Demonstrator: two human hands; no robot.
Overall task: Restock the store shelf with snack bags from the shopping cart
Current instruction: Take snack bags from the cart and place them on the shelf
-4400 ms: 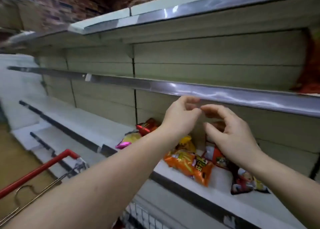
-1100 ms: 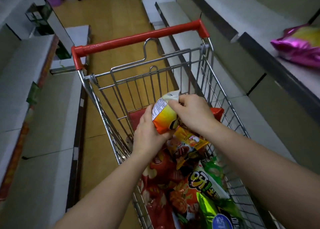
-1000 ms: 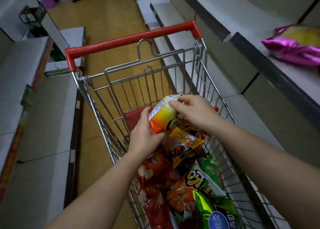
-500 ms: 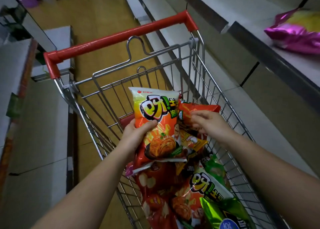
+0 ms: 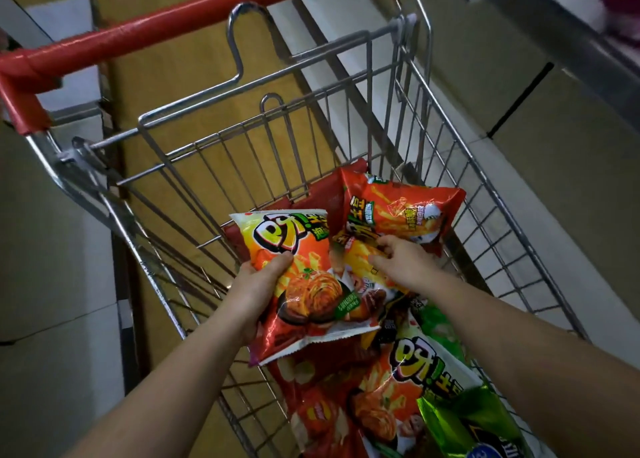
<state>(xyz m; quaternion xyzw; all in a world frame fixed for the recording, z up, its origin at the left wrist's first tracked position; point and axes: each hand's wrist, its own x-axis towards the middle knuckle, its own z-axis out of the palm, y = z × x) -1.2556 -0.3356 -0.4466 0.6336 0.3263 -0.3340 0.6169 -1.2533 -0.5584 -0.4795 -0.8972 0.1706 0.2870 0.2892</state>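
Left hand: left hand (image 5: 258, 286) grips an orange snack bag (image 5: 304, 284) by its left edge, thumb laid across the front, fingers hidden behind; bag held face-up, tilted, above the cart's contents.
Right hand: right hand (image 5: 403, 265) reaches into the cart, fingers curled onto a red-orange fries bag (image 5: 398, 215); fingertips pinch its near edge. How firm the hold is cannot be told.
Fries bag: far end of the basket, leaning against the wire end wall, print facing up and turned sideways.
Shopping cart: wire shopping cart (image 5: 433, 118) with red handle (image 5: 194, 17) across the top of view; both forearms enter over the near end.
Remaining stock: more snack bags piled in the near part of the basket: a second orange bag (image 5: 408, 381) of the same brand, partly under the right forearm; a red chip bag (image 5: 322, 419) at the bottom; a green foil bag (image 5: 467, 423) at lower right.
Shelf: store shelf (image 5: 561, 24) runs along the right side of the cart; a magenta bag (image 5: 623, 4) lies on it at the upper right corner, blurred.
Floor: tan floor (image 5: 194, 87) visible through the cart wires; pale lower shelf panels (image 5: 52, 249) on the left.
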